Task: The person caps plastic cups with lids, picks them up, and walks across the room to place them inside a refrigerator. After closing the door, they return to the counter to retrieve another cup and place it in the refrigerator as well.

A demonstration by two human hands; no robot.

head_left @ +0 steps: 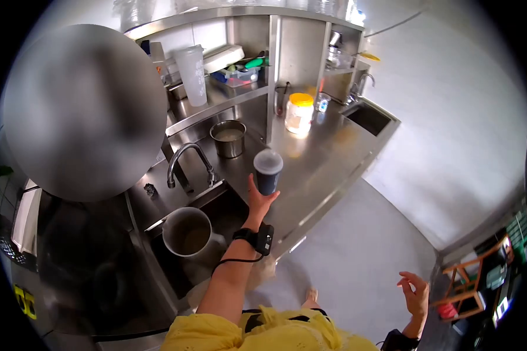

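Observation:
My left hand is wrapped round the lower part of a dark cup with a translucent lid, over the steel counter. The cup is nearly upright; whether its base touches the counter I cannot tell. My right hand hangs out to the right above the floor, its fingers loosely bent and apart, holding nothing. Close behind the cup stands a steel pot with pale contents. Left of my left forearm, a large pitcher with some liquid in it stands in the sink.
A curved faucet rises behind the sink. A big blurred grey round surface hides the upper left. Further along the counter are a yellow-lidded jar and a second sink. A tall translucent cup stands on the shelf.

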